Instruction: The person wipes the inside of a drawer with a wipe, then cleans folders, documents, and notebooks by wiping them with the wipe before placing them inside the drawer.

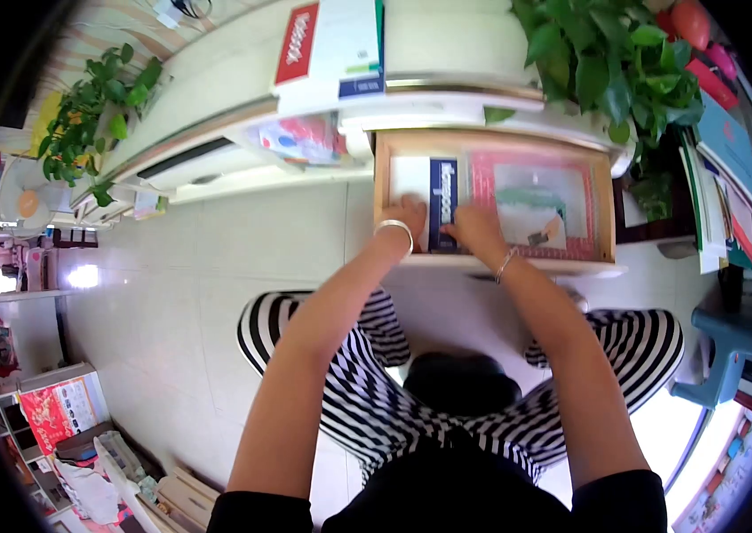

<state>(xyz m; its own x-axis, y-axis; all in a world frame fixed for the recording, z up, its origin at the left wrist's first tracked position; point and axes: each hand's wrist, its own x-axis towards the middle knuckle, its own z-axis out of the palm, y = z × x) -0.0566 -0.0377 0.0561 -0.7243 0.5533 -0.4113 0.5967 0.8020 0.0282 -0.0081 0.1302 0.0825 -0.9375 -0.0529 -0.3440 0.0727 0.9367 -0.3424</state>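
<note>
A pulled-out wooden drawer point(606, 209) is in front of me. In its left part lies a white notebook point(410, 174) with a dark blue band bearing white lettering. My left hand point(407, 215), a bangle at its wrist, is closed at the notebook's left side, its fingertips partly hidden. Across from it, my right hand point(477, 233) is closed at the notebook's right edge, the thumb over the blue band. To the right of the notebook in the drawer is a pink-bordered, clear-windowed packet point(536, 182) with a green picture.
On the desk top point(456, 40) above the drawer lie another notebook point(331, 49) and a red-labelled one point(297, 43). Leafy plants point(584, 62) hang over the right side. Upright books point(718, 178) and a blue stool point(720, 351) are farther right. A dark seat point(460, 384) is between my legs.
</note>
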